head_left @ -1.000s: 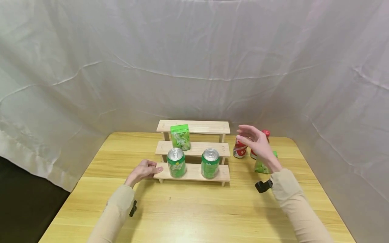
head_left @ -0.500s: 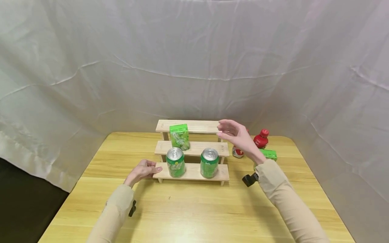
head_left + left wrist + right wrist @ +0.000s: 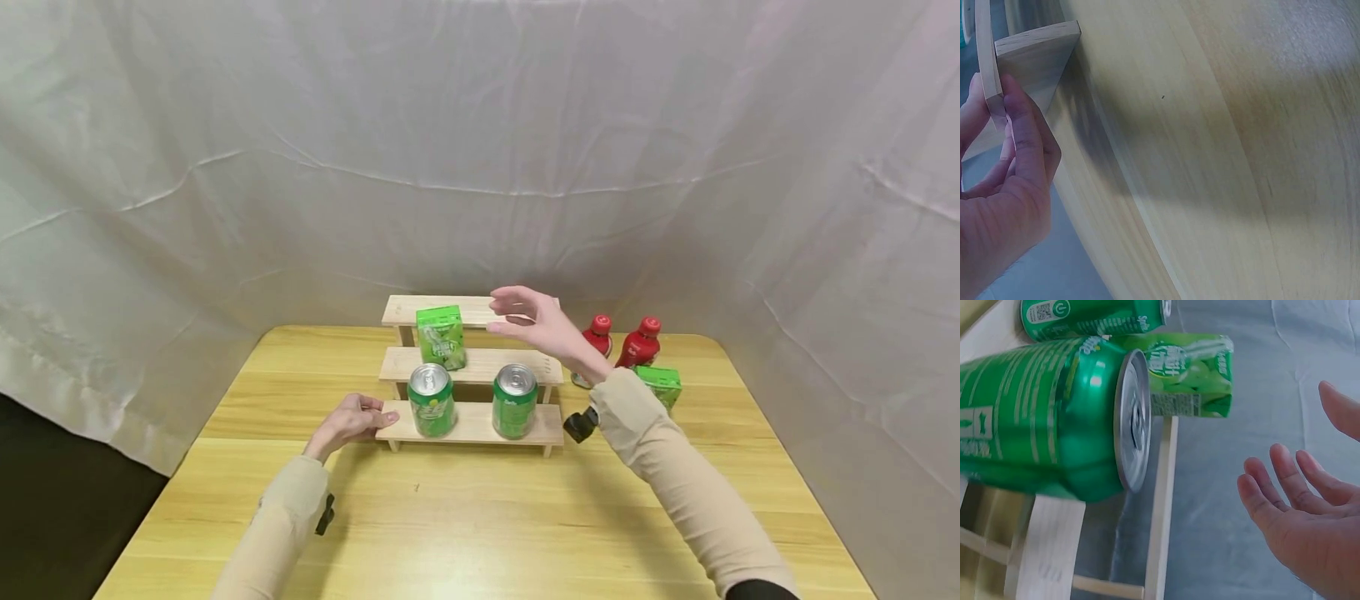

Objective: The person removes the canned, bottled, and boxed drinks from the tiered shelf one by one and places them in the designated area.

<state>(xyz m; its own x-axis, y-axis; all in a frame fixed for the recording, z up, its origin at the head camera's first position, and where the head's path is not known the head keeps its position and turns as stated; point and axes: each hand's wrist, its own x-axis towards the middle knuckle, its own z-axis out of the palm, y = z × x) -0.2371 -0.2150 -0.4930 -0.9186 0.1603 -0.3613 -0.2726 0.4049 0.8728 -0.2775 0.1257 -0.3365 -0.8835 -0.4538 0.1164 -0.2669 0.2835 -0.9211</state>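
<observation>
My left hand [image 3: 349, 423] pinches the left end of the lowest tier of a three-tier wooden shelf [image 3: 474, 427]. Up close in the left wrist view, thumb and fingers sit on either side of the board [image 3: 986, 53]. Two green Sprite cans stand on that tier, a left can [image 3: 432, 410] and a right can [image 3: 514, 410]. A green juice box [image 3: 441, 340] is upright on the left of the middle tier. Over the shelf's right side hovers my right hand [image 3: 546, 332], fingers loosely bent, holding nothing. The right wrist view shows this hand [image 3: 1310, 519] apart from the nearer can [image 3: 1029, 419].
To the shelf's right stand two red-capped bottles, one in front of the curtain [image 3: 641, 343] and another [image 3: 597, 333] partly behind my right wrist. Another green juice box [image 3: 663, 380] is partly hidden by the right sleeve. A pale curtain [image 3: 480, 167] surrounds the wooden table [image 3: 480, 517].
My right hand has moved left, from above the bottles to over the shelf's right side, uncovering the bottles and the second juice box. The left hand keeps its grip on the shelf.
</observation>
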